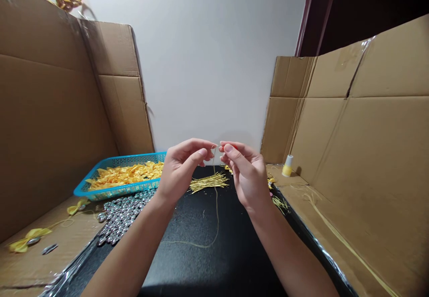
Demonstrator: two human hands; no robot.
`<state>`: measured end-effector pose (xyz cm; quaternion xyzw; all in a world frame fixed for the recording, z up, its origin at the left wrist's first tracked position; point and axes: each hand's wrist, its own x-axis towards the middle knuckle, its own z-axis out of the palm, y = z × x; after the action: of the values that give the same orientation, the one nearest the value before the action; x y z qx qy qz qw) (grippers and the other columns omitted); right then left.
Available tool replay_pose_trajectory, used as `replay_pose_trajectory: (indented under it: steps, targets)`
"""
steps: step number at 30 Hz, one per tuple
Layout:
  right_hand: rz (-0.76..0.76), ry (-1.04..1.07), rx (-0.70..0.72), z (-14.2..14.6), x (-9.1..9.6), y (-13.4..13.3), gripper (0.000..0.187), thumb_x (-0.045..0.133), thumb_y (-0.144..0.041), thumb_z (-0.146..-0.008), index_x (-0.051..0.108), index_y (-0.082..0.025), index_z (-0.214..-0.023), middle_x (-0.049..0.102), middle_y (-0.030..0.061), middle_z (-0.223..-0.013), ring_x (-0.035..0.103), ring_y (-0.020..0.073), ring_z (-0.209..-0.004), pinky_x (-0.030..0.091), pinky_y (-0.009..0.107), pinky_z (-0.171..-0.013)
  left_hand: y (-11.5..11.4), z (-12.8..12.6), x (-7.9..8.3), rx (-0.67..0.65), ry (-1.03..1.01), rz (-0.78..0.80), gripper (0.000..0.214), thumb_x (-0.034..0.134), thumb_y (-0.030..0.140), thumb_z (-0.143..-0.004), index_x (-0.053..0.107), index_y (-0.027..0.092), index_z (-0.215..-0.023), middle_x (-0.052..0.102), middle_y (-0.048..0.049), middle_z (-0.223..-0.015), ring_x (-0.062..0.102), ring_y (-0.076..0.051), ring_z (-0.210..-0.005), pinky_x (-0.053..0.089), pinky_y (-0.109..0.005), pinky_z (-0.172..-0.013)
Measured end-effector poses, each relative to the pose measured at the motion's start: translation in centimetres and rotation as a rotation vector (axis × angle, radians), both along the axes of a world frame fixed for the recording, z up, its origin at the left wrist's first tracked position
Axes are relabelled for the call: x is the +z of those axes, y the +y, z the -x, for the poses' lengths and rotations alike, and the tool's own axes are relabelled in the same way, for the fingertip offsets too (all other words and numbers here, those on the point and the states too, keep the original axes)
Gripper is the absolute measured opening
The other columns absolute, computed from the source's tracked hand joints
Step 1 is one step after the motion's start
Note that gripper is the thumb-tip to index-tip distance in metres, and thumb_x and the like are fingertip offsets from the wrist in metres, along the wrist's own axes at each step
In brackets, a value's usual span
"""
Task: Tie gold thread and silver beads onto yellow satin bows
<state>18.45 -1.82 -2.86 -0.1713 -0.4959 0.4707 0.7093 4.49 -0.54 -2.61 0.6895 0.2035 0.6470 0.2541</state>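
Note:
My left hand (182, 165) and my right hand (246, 171) are raised together above a black table (201, 261), fingertips nearly touching. The left pinches the top of a thin yellowish thread (216, 212), which hangs down and curls across the black surface. The right hand's fingers are pinched around something small and red-orange (225, 146), mostly hidden. Just behind the hands lies a bundle of short gold wires (208, 182).
A blue basket (100, 166) of yellow ribbon bows stands at the left, with a heap of silver oval pieces (120, 214) in front of it. Cardboard walls rise on both sides. A small thread spool (287, 165) stands at the right. Loose yellow bows (28, 238) lie at the left.

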Motion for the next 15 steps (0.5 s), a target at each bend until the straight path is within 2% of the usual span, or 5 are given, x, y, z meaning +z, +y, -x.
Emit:
replay_pose_trajectory:
  steps: [5, 15]
  targets:
    - [0.036, -0.013, 0.018, -0.1, 0.2, 0.1, 0.003, 0.075, -0.029, -0.067, 0.076, -0.028, -0.069, 0.071, -0.002, -0.07, 0.058, 0.0099, -0.065, 0.051, 0.029, -0.073, -0.1, 0.4, 0.7, -0.061, 0.047, 0.136, 0.012, 0.068, 0.028, -0.078, 0.075, 0.019, -0.08, 0.068, -0.0025, -0.067, 0.059, -0.011, -0.061, 0.048, -0.02, -0.054]
    - [0.043, -0.114, 0.006, -0.5, 0.0, 1.2, 0.006, 0.075, -0.032, -0.066, 0.075, -0.027, -0.07, 0.07, -0.0011, -0.071, 0.059, 0.0122, -0.072, 0.05, 0.029, -0.072, -0.2, 0.7, 1.2, 0.073, 0.131, 0.168, 0.013, 0.076, 0.032, -0.073, 0.076, 0.019, -0.072, 0.069, -0.0016, -0.065, 0.055, -0.008, -0.056, 0.046, -0.018, -0.053]
